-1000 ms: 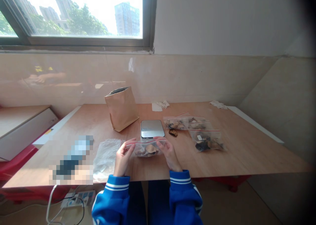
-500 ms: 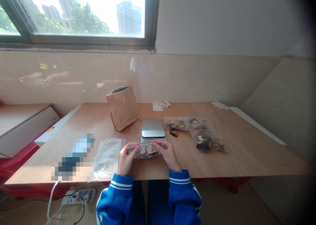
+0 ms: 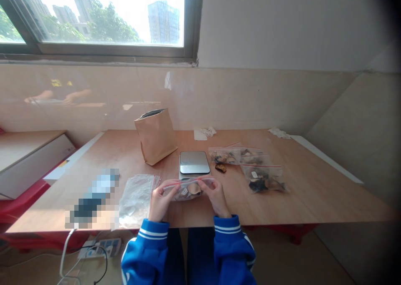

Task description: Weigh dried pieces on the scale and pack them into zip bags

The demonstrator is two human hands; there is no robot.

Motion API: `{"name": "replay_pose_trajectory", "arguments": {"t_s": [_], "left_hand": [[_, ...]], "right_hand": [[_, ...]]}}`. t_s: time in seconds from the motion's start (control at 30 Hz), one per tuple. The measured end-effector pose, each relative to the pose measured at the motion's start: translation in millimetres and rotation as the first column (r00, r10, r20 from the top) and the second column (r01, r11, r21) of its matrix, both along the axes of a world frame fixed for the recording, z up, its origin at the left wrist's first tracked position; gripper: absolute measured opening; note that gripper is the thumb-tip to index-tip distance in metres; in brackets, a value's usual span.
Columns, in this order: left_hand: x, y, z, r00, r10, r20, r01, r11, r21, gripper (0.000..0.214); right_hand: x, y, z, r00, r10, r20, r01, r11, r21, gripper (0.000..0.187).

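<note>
A clear zip-lock bag (image 3: 189, 192) with a red seal line holds brown and pale dried pieces and a small white packet. My left hand (image 3: 162, 199) pinches its top edge on the left, and my right hand (image 3: 216, 195) pinches the same edge on the right. The bag hangs low over the table just in front of a kitchen scale (image 3: 194, 162), whose front it partly hides. Flat clear zip-lock bags (image 3: 138, 199) lie beside my left hand. One dark brown dried piece (image 3: 220, 168) lies to the right of the scale.
An open brown paper pouch (image 3: 156, 137) stands behind and left of the scale. Several filled zip-lock bags (image 3: 265, 180) lie at the right on the wooden table (image 3: 313, 193). Crumpled white tissue (image 3: 208, 131) is at the back. A blurred-out object (image 3: 94, 199) with a cable lies left.
Both hands have shifted slightly along the bag's top edge, moving the fingertips a little rightward. The bag stays between them, and its contents have moved slightly.
</note>
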State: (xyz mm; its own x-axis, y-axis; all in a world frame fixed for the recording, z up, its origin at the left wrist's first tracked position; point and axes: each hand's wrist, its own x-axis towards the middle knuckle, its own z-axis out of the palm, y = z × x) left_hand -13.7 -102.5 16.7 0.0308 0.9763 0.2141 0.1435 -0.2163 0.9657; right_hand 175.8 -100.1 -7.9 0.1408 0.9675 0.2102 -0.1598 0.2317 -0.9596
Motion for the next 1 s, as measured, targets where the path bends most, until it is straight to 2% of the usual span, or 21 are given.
{"name": "replay_pose_trajectory", "arguments": {"t_s": [0.1, 0.17, 0.33, 0.47, 0.77, 0.9, 1.0], "left_hand": [[5.1, -2.7, -0.3, 0.995, -0.042, 0.094, 0.049, 0.996, -0.076, 0.027], [9.5, -3.9, -2.4, 0.99, -0.056, 0.128, 0.069, 0.992, -0.105, 0.027], [14.1, -2.5, -10.1, 0.99, -0.061, 0.124, 0.07, 0.995, -0.074, 0.025], [13.7, -1.9, -8.6, 0.991, -0.068, 0.112, 0.075, 0.996, -0.058, 0.026], [19.8, -3.9, -5.3, 0.986, 0.022, 0.166, -0.003, 0.994, -0.112, 0.027], [21.1, -5.7, -2.9, 0.98, 0.058, 0.189, -0.037, 0.993, -0.109, 0.027], [18.1, -6.6, -0.6, 0.979, 0.012, 0.202, 0.014, 0.992, -0.122, 0.028]], "right_hand": [[-1.0, -4.0, 5.9, 0.982, 0.174, -0.08, -0.177, 0.983, -0.04, 0.037], [-1.3, -4.8, 7.4, 0.972, 0.224, -0.068, -0.227, 0.973, -0.045, 0.038], [-0.4, -1.1, 2.3, 0.985, 0.173, 0.007, -0.172, 0.981, -0.085, 0.039], [-1.9, 1.0, -0.9, 0.993, 0.113, 0.025, -0.109, 0.986, -0.124, 0.039], [-5.7, -1.4, 3.6, 0.995, -0.044, 0.085, 0.05, 0.996, -0.072, 0.031], [-5.1, -2.1, 4.7, 0.995, -0.05, 0.081, 0.054, 0.997, -0.049, 0.029], [-2.9, -5.2, 8.9, 0.996, 0.065, 0.054, -0.061, 0.996, -0.069, 0.029]]}}
